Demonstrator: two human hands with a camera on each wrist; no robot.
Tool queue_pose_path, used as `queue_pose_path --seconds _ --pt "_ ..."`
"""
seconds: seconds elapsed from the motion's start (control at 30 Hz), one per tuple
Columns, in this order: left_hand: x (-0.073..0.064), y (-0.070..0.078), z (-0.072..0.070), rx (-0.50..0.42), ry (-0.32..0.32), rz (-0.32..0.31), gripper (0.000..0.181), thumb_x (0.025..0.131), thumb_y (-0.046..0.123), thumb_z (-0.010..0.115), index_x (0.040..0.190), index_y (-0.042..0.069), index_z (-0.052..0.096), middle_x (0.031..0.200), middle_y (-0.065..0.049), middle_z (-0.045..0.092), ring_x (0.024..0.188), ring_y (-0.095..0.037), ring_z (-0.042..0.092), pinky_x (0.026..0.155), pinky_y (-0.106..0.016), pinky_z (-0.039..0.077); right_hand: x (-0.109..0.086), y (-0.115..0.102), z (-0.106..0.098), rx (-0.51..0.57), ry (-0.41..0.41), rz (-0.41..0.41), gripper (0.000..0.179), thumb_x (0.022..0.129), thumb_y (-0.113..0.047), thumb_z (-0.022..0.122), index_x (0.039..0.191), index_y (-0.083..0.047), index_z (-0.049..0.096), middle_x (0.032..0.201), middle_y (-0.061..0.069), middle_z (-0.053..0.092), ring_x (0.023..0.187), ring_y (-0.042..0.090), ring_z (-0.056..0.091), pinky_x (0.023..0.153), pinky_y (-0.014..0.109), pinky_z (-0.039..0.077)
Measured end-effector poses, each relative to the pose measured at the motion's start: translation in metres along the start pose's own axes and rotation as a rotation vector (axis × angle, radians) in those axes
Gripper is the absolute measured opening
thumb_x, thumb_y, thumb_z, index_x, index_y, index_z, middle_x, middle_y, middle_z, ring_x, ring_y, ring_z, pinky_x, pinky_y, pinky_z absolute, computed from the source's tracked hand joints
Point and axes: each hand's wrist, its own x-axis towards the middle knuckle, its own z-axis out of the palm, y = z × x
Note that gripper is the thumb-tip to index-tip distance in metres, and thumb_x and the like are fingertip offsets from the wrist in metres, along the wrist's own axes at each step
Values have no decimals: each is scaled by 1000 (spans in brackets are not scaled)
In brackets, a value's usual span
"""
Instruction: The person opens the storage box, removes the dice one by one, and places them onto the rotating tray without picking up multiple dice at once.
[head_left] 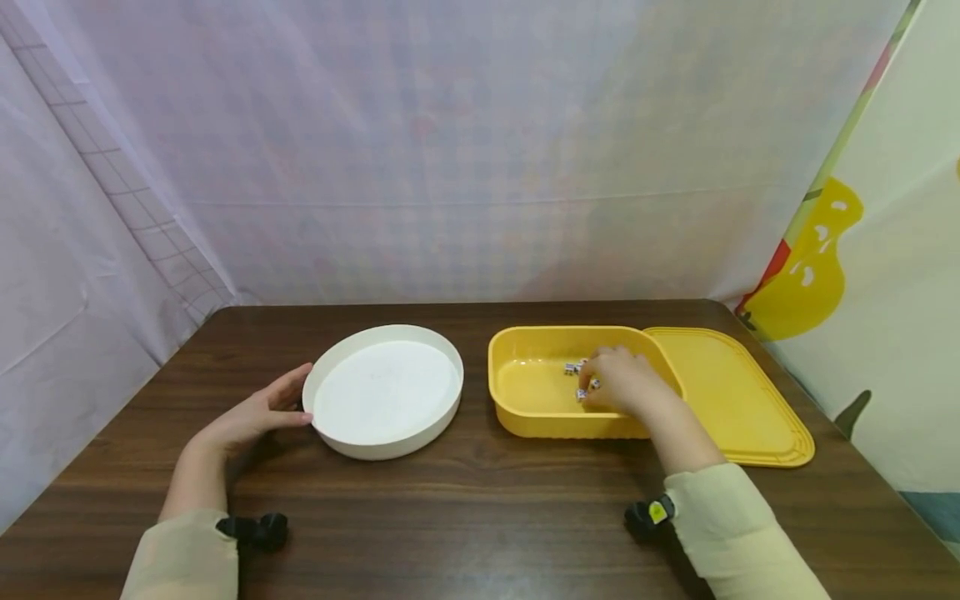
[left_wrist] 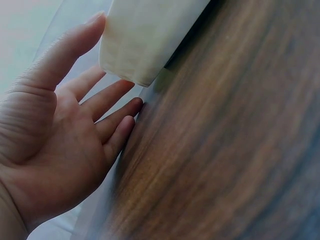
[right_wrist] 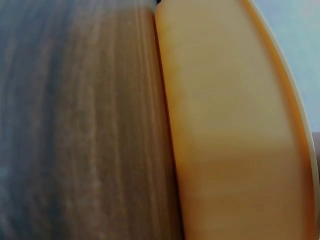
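Observation:
A shallow white round tray (head_left: 384, 450) stands left of the middle of the table. At its left side is my left hand (head_left: 251, 417), thumb and fingers spread and mostly straight, with the fingertips at the wall. The left wrist view shows this hand (left_wrist: 60, 145) palm-on beside the tray's wall (left_wrist: 145, 40). My right hand (head_left: 621, 377) reaches down into a yellow rectangular box (head_left: 577, 427), its fingers bent toward several small white pieces with dark markings (head_left: 570, 368). Whether the fingertips pinch a piece is hidden. Only the box's outer wall (right_wrist: 230, 100) fills the right wrist view.
A flat yellow lid (head_left: 731, 396) lies right of the box, close against it. Everything stands on a dark wood-grain table (head_left: 442, 517). Pale cloth (head_left: 465, 150) hangs behind the table's far edge. Each wrist wears a black strap with a small camera (head_left: 258, 531).

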Motion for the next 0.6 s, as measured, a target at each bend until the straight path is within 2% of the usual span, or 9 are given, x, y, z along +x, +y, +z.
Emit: queue_pose_path --seconds 0.2,0.6 --pt "0 -1 0 -1 1 -11 91 88 11 68 152 0 4 155 -27 2 140 -45 0 107 -62 5 0 2 0 1 1 -8 6 83 -21 74 79 -22 69 118 15 57 113 44 44 94 66 27" --pt "0 -1 0 3 0 -3 89 89 10 67 152 0 7 155 -27 5 140 -45 2 106 -62 5 -5 4 -4 -26 81 -44 7 79 -26 74 80 -21 69 117 15 59 111 43 47 90 63 31"
